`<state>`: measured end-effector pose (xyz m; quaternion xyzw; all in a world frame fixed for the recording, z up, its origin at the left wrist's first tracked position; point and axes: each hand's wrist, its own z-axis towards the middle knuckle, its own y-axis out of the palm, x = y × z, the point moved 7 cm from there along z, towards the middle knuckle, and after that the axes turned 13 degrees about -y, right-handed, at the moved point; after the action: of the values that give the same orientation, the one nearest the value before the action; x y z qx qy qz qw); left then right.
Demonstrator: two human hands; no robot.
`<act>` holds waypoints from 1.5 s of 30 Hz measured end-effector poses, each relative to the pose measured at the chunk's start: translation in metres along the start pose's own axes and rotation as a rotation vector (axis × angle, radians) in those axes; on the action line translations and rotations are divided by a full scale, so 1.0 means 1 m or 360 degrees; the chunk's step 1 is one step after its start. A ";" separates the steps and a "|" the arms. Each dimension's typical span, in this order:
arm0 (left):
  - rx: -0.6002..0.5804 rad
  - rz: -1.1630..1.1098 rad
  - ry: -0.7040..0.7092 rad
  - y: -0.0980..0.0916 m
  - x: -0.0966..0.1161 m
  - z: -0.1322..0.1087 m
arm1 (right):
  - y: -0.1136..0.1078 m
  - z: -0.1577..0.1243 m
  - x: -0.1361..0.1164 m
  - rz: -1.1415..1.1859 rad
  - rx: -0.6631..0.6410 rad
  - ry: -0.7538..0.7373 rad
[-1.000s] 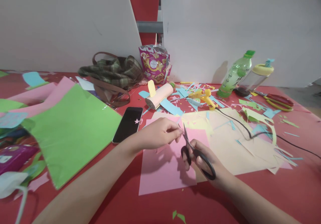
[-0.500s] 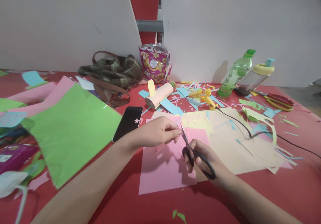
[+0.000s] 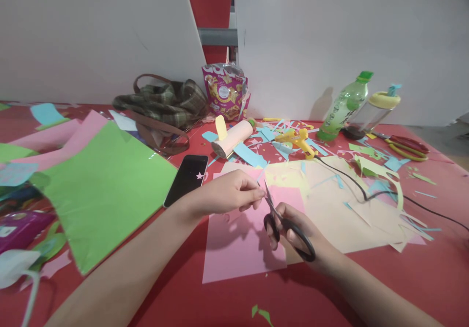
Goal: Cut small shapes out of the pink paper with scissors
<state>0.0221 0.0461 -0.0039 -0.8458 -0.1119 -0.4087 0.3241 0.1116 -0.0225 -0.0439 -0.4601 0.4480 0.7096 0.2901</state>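
My right hand (image 3: pixel 298 232) grips black-handled scissors (image 3: pixel 301 241), their blades parted and pointing up and away by the left fingertips. Thumb and fingers of my left hand (image 3: pixel 238 192) are pinched beside the blades; whatever they hold is too small and covered to name. Under both hands lies a pink paper sheet (image 3: pixel 234 249), overlapping a larger cream sheet (image 3: pixel 340 210). Left of my left hand, a small pink paper star (image 3: pixel 200 175) rests on a dark phone (image 3: pixel 186 178).
Behind the hands are a paper-covered tube (image 3: pixel 234 139) and a yellow glue gun (image 3: pixel 298 139) with a black cord. A green bottle (image 3: pixel 344 107), clear jar (image 3: pixel 370 114) and red-yellow pliers-like tool (image 3: pixel 408 146) stand or lie right. Green sheet (image 3: pixel 110 190) covers the left.
The scissors' finger loop has shifted slightly left and the handles have spread a little wider. My left hand stays pinched in nearly the same place.
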 end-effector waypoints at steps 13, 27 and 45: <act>-0.0009 -0.0035 -0.0035 -0.001 -0.001 0.000 | -0.004 -0.001 0.003 -0.0118 0.0022 0.0068; -0.0011 -0.0118 0.0039 0.003 0.007 0.000 | 0.000 0.001 0.001 0.0153 0.0015 -0.0007; -0.0013 -0.0191 -0.0005 0.006 0.006 0.001 | 0.001 -0.001 0.001 0.0145 0.0018 -0.0013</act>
<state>0.0297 0.0416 -0.0025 -0.8396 -0.1613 -0.4264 0.2953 0.1109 -0.0235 -0.0448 -0.4347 0.4714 0.7213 0.2618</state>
